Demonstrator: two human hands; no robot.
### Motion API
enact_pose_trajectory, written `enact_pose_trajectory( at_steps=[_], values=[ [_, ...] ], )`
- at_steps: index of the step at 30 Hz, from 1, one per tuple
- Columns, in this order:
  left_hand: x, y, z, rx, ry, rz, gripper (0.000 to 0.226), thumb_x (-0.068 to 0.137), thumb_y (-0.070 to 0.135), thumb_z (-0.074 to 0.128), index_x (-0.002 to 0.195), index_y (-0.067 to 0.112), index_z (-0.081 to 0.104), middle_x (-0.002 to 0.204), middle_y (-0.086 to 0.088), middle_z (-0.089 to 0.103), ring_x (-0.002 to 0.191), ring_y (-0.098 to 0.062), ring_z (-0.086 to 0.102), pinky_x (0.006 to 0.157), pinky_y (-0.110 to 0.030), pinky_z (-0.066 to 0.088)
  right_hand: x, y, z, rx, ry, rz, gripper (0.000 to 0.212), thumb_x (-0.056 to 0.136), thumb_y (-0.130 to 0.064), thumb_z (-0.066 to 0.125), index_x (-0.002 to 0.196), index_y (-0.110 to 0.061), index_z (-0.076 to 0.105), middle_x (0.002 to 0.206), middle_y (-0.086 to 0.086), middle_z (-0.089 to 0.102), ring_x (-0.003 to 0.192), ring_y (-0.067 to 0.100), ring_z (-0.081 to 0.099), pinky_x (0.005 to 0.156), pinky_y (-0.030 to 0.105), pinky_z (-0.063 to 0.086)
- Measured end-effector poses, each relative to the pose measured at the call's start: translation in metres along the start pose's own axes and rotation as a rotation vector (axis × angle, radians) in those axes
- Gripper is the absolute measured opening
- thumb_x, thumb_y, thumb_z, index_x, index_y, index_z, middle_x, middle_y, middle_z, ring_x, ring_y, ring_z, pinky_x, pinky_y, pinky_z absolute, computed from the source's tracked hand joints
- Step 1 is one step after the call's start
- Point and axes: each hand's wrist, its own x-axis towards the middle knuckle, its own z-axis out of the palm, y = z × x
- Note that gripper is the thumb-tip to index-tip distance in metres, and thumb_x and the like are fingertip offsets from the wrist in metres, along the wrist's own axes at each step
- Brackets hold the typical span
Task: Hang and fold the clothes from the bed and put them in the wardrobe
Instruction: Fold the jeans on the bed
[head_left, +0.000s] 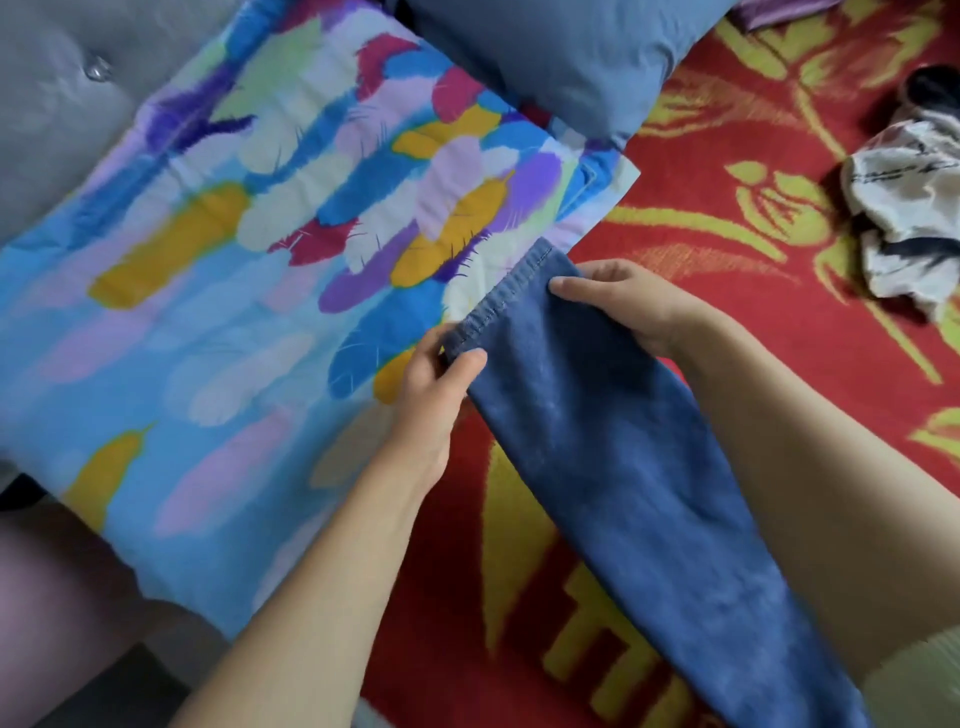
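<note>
Forearms fill the bottom of the view, both of ours stretched out over the bed, so that's the nearest thing before we get to the laundry.

Going by size: the red and yellow blanket covers most of the bed, and the feather-print pillow lies on its left side with a plain blue pillow tucked in above it. Then the jeans — one denim leg runs from the lower right up to the middle, hem end right at the corner of the feather pillow. A crumpled white and black garment sits well apart at the right edge, not yet touched as far as we can tell, and a scrap of purple fabric peeks in at the top.

Our left hand pinches the near corner of the hem, thumb on top. Our right hand grips the far edge, fingers curled over the denim.

Progress-wise we'd say we're early on — jeans just being lined up for folding, at least one more piece waiting, and no wardrobe or hangers in sight.
</note>
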Motion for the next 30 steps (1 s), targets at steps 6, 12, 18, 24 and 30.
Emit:
enact_pose_trajectory(
  at_steps=[6, 12, 18, 24, 30],
  values=[
    [0.005, -0.001, -0.025, 0.335, -0.361, -0.201, 0.020, 0.090, 0.002, 0.058, 0.098, 0.020, 0.062, 0.081, 0.014, 0.069, 0.076, 0.002, 0.063, 0.068, -0.016, 0.052, 0.006, 0.029, 0.013, -0.030, 0.013, 0.009, 0.018, 0.096, -0.018, 0.054, 0.090, -0.017, 0.071, 0.088, 0.003, 0.074, 0.078, 0.018, 0.069, 0.083, 0.037, 0.054],
    [-0.003, 0.012, -0.037, 0.274, -0.088, 0.056, 0.010, 0.069, 0.019, 0.062, 0.077, 0.021, 0.069, 0.075, 0.010, 0.070, 0.070, -0.006, 0.063, 0.069, -0.022, 0.052, 0.004, 0.007, 0.020, -0.154, 0.005, -0.054, 0.015, 0.095, -0.025, 0.057, 0.092, -0.019, 0.071, 0.087, -0.005, 0.074, 0.078, 0.012, 0.069, 0.080, 0.030, 0.056],
    [0.032, -0.036, -0.069, 1.032, 0.261, 0.024, 0.024, 0.082, 0.023, 0.068, 0.077, 0.017, 0.045, 0.077, -0.003, 0.054, 0.079, -0.030, 0.059, 0.062, -0.030, 0.031, 0.035, 0.050, 0.055, -0.785, 0.354, -0.108, 0.040, 0.093, -0.012, 0.049, 0.132, -0.017, 0.051, 0.131, 0.008, 0.053, 0.122, 0.026, 0.049, 0.102, 0.036, 0.038],
    [0.042, -0.056, -0.072, 1.102, 0.270, 0.003, 0.026, 0.084, 0.027, 0.063, 0.103, 0.023, 0.045, 0.098, 0.001, 0.061, 0.091, -0.028, 0.061, 0.075, -0.036, 0.046, -0.043, 0.142, 0.075, -0.995, 0.660, -0.127, 0.055, 0.094, -0.027, 0.044, 0.147, -0.019, 0.030, 0.156, 0.007, 0.024, 0.146, 0.026, 0.018, 0.112, 0.055, 0.017],
    [0.064, -0.045, -0.047, 1.358, 0.088, 0.138, 0.040, 0.087, 0.049, 0.058, 0.110, 0.016, 0.054, 0.107, -0.010, 0.065, 0.102, -0.033, 0.060, 0.076, -0.037, 0.042, -0.081, 0.219, 0.094, -1.214, 0.305, 0.200, 0.067, 0.091, -0.054, 0.026, 0.152, -0.027, 0.014, 0.160, 0.004, 0.007, 0.147, 0.028, 0.002, 0.107, 0.072, 0.014]
  ],
)
